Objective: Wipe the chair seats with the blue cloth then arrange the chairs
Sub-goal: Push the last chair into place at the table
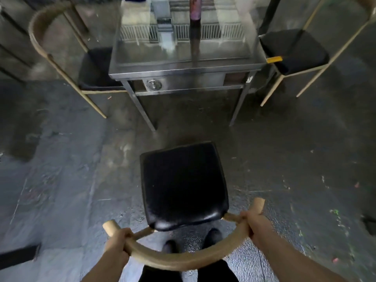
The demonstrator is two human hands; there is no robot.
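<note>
Both hands, left hand (119, 240) and right hand (251, 222), grip the chair (184, 186) by its curved backrest, one at each end, probably to steer it squarely toward the tabletop (183, 66). Two other chairs flank it; no blue cloth shows.

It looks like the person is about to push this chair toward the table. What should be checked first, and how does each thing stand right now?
1. Both hands on the chair: ok. The left hand and right hand each have a grip on the curved backrest.
2. Chair lined up with the table: ok. The black seat faces the gap between the legs of the metal table.
3. Floor path free: ok. Only small specks show on the floor between chair and table.
4. Side chairs out of the way: ok. The left chair and right chair stand beside the table.
5. Seat wiped: cannot tell. No blue cloth is in view.
</note>
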